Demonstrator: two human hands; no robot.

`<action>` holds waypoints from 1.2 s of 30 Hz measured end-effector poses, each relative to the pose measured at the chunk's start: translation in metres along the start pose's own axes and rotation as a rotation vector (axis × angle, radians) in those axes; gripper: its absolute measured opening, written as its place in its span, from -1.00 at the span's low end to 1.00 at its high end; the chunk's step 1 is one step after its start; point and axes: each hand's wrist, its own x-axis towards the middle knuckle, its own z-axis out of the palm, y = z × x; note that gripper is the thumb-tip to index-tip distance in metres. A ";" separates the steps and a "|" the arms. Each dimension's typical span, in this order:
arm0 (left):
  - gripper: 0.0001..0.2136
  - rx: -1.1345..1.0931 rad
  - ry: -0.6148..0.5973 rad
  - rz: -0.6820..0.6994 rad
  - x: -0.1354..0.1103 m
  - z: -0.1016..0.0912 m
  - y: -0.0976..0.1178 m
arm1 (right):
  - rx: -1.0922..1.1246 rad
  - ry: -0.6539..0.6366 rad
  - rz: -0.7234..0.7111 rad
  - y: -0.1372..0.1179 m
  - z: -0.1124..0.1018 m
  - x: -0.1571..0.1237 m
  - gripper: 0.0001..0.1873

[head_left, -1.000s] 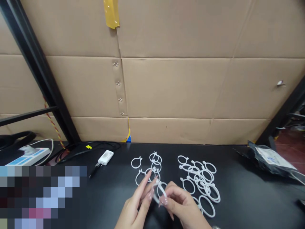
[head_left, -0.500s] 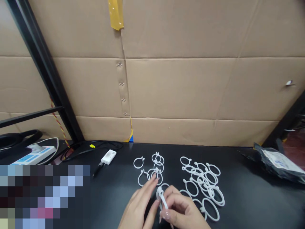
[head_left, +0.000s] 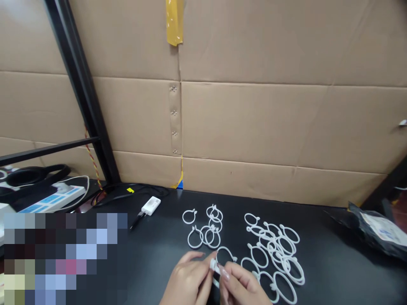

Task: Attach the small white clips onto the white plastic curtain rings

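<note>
A white plastic snap ring (head_left: 214, 266) is pinched between my two hands at the bottom centre, its knobbed end showing and the rest mostly covered by fingers. My left hand (head_left: 190, 278) closes on the ring from the left. From the right, the thumb and fingers of my right hand (head_left: 241, 284) press on the same ring. Just beyond the fingertips lies an open ring (head_left: 225, 249) on the black table. A small group of rings with gaps at their ends, one of them a ring (head_left: 195, 238), lies farther back. To the right is a pile of rings (head_left: 284, 248), several overlapping.
A white adapter (head_left: 151, 206) with a black plug lies left of the rings. A power strip (head_left: 54, 199) and black cables are at the far left. On the right rests a black plastic bag (head_left: 369, 228) with a white label. Cardboard (head_left: 254, 123) walls the back.
My left fingers, stretched out earlier, have curled in around the ring. My hands have drawn closer together over it. The whole view has shifted and tilted slightly.
</note>
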 end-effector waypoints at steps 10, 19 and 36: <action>-0.69 0.050 0.078 0.107 -0.006 0.010 -0.008 | 0.175 0.092 0.058 0.006 0.001 0.004 -0.40; -0.70 0.085 0.104 0.146 -0.004 0.011 -0.005 | 0.158 0.121 0.055 0.002 0.005 0.002 -0.39; -0.60 0.056 0.079 0.124 -0.006 0.012 -0.012 | 0.144 0.130 0.015 0.011 0.006 0.004 -0.44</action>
